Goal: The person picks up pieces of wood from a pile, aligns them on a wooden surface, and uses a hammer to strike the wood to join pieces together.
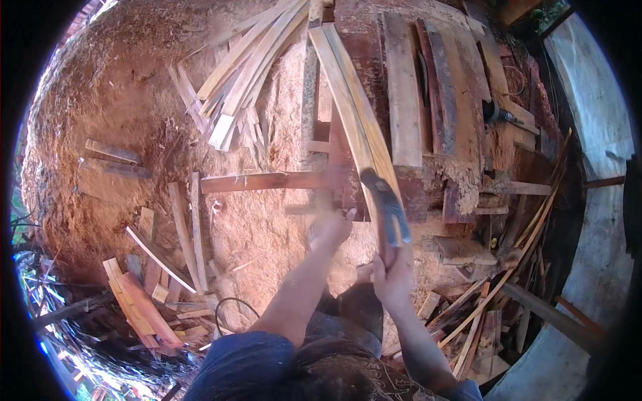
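Note:
My right hand grips the handle of a claw hammer, whose dark head and forked claw lie over the near end of two long, pale wooden strips. I cannot tell whether the hammer touches them. My left hand is blurred, with its thumb raised, to the left of the hammer. Close beyond it runs a reddish-brown board, laid crosswise. Whether the left hand holds anything is hidden by the blur. Both forearms reach forward from my body.
Planks lie side by side at the upper right, with a power tool beyond them. A fan of pale strips lies at the upper left. Sawdust covers the ground. Offcuts are heaped at the lower left, and long strips lean at the right.

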`<state>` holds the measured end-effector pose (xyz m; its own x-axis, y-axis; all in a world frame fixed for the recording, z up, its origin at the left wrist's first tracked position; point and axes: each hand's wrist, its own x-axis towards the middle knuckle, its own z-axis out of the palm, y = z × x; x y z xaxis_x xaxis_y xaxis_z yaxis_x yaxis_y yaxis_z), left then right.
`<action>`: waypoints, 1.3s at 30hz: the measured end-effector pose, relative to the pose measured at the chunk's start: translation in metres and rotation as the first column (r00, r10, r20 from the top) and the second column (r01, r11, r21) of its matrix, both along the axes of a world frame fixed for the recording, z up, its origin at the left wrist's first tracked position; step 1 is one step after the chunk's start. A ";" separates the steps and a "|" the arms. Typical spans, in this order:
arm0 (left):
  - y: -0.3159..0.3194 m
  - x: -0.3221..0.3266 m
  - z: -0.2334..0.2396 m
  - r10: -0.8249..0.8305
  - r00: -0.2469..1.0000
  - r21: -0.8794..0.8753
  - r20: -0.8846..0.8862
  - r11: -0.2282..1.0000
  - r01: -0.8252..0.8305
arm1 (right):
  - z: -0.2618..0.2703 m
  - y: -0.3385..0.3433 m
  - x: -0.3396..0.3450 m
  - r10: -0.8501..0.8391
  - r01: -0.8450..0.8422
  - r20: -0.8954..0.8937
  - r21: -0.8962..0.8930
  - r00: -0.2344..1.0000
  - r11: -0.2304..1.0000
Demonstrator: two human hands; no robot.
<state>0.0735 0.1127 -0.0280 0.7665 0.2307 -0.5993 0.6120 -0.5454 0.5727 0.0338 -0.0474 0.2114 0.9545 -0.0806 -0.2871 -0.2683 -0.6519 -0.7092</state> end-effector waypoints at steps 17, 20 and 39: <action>-0.012 -0.006 -0.040 0.181 0.981 -0.381 -0.073 0.904 -0.195 | -0.101 0.068 0.035 -0.080 0.068 -0.099 -0.121 0.992 0.990; -0.006 0.000 -0.068 0.479 0.833 -0.703 -0.276 0.490 -0.515 | -0.099 0.074 0.059 0.003 -0.050 -0.252 -0.181 0.968 0.982; -0.019 0.013 0.022 0.160 0.984 -0.392 -0.076 0.903 -0.177 | -0.133 0.019 0.037 0.034 -0.052 -0.102 -0.181 0.994 0.982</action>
<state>0.0870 0.0942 -0.0057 0.7102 0.0915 -0.6981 0.7021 -0.1661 0.6925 0.0712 -0.0284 0.0782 0.9262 -0.0999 -0.3637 -0.2995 -0.7806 -0.5485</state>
